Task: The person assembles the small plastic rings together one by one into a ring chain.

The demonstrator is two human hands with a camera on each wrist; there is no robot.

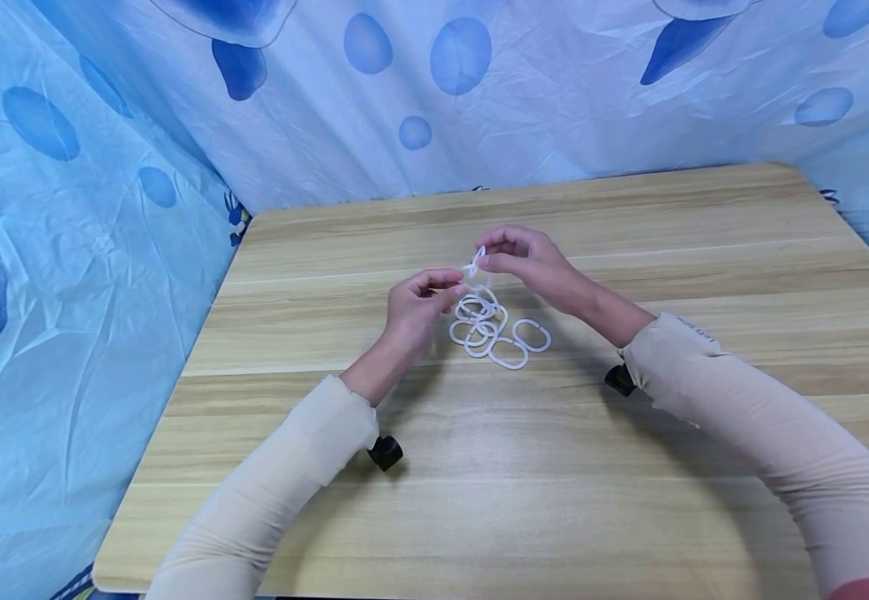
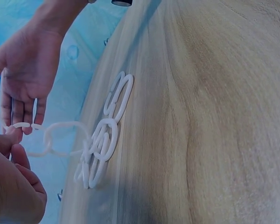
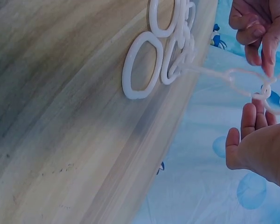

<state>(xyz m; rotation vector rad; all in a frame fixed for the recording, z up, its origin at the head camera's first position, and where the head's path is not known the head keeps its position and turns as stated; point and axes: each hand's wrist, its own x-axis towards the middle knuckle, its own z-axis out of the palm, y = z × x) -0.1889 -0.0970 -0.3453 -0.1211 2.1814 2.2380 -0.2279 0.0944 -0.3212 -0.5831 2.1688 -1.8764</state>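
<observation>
Both hands are raised above the far middle of the table, close to each other. White plastic open rings (image 1: pixel 471 268), hooked one through another, hang between them. My left hand (image 1: pixel 421 304) pinches a ring between thumb and fingers. Opposite it, my right hand (image 1: pixel 527 260) pinches another ring of the chain with thumb and forefinger. A ring held at the fingertips (image 2: pixel 21 125) shows a small gap in the left wrist view. From the hands the linked rings (image 3: pixel 245 80) run down to a pile of white rings (image 1: pixel 507 353) on the wood.
The wooden table (image 1: pixel 479 483) has a light grain. Two rings lie at the near right side of the pile, one of them a separate-looking ring (image 1: pixel 532 336). A blue patterned curtain (image 1: pixel 314 125) hangs behind and to the left. Black wrist cameras (image 1: pixel 385 452) sit under both sleeves.
</observation>
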